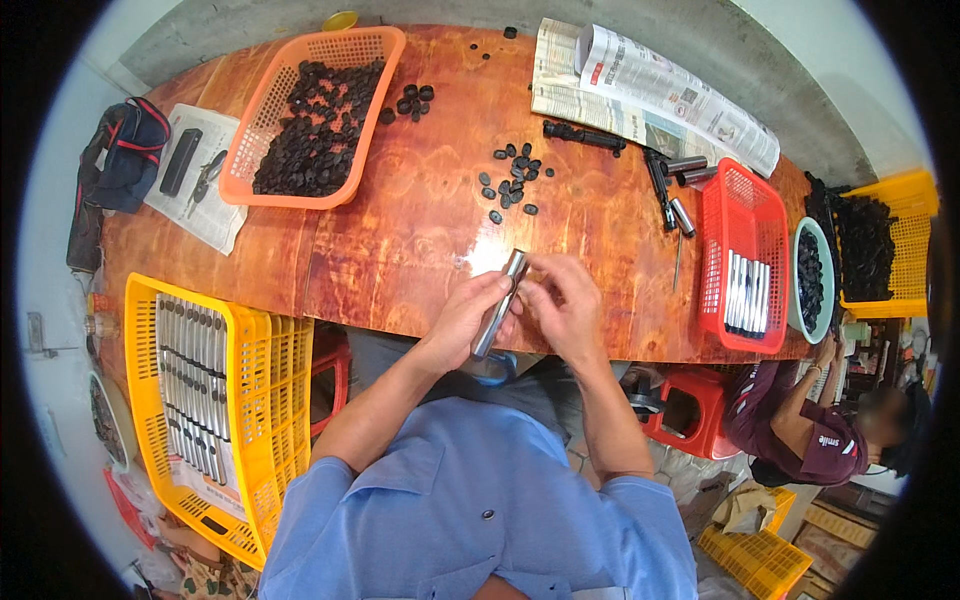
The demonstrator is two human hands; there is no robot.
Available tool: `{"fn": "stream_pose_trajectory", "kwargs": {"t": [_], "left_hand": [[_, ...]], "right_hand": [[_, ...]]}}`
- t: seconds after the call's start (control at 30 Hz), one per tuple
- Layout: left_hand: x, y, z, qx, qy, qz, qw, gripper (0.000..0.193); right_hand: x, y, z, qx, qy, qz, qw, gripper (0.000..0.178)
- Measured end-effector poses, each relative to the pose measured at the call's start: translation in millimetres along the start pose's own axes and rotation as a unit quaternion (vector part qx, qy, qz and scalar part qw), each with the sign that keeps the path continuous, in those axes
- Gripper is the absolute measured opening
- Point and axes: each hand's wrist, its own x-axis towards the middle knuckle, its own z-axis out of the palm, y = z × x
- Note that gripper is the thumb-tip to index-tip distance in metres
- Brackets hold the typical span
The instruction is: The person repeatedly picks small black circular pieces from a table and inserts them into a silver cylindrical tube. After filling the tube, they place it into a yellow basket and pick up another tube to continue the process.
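Observation:
My left hand (455,318) is wrapped round a short shiny metal tube (488,336) with a black part along its middle, held slanted above the table's near edge. Beside the tube, my right hand (566,308) is closed, its thumb and fingertips pinched against the tube's side. Whatever small thing those fingertips grip, if any, is hidden. Farther out on the table lies a loose group of small black oval caps (516,182).
An orange basket (238,165) of black pieces stands far left. Silvery tubes fill a yellow crate (272,390) and a red basket (738,335). A pale green bowl (800,300), newspapers (680,90) and black parts (585,136) lie right. A co-worker (800,425) sits at right.

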Motion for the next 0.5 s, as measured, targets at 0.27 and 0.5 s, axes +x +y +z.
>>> {"fn": "stream_pose_trajectory", "kwargs": {"t": [0.27,0.5], "left_hand": [[-4.8,2.8,16.3,0.083,-0.011,-0.067,0.994,0.045],[-9.3,-1.5,14.1,0.143,-0.03,-0.019,0.989,0.046]], "right_hand": [[1.7,13.4,0.0,0.24,-0.072,0.238,0.938,0.02],[2.1,8.8,-3.2,0.253,-0.079,0.229,0.936,0.018]]}}
